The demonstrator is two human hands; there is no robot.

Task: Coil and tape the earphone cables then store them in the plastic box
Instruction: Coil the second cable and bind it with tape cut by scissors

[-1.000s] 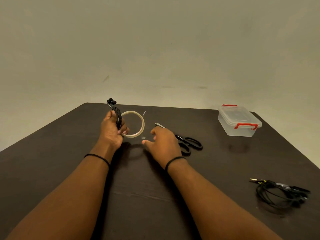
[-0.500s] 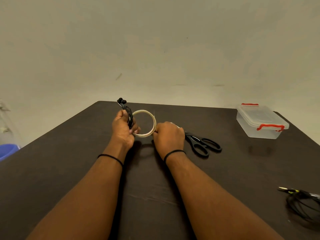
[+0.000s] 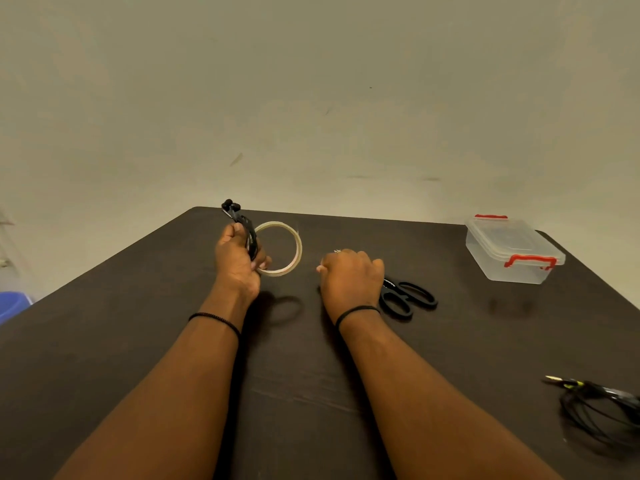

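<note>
We see the left hand (image 3: 239, 263) raised off the table (image 3: 104, 341), fingers curled round a coiled black earphone cable (image 3: 247, 233) and also pinching the rim of a tape roll (image 3: 282, 249); the earbuds stick out above the fist. The tape roll stands on edge in that grip, its shadow on the table below. The right hand (image 3: 351, 278) sits well to the right of the roll, fingers curled into a loose fist, thumb and fingertip pinched together at the left side; we can't tell whether a tape end is between them, too thin to see. Black scissors (image 3: 407, 296) lie on the table just behind and right of the right hand, handles toward us. The plastic box (image 3: 512, 251), clear with red clips, sits at the far right of the table, lid on. A second earphone cable (image 3: 599, 407) lies loose and uncoiled near the right edge, plug pointing left. A blue object (image 3: 12, 304) shows at the left edge, off the table.
</note>
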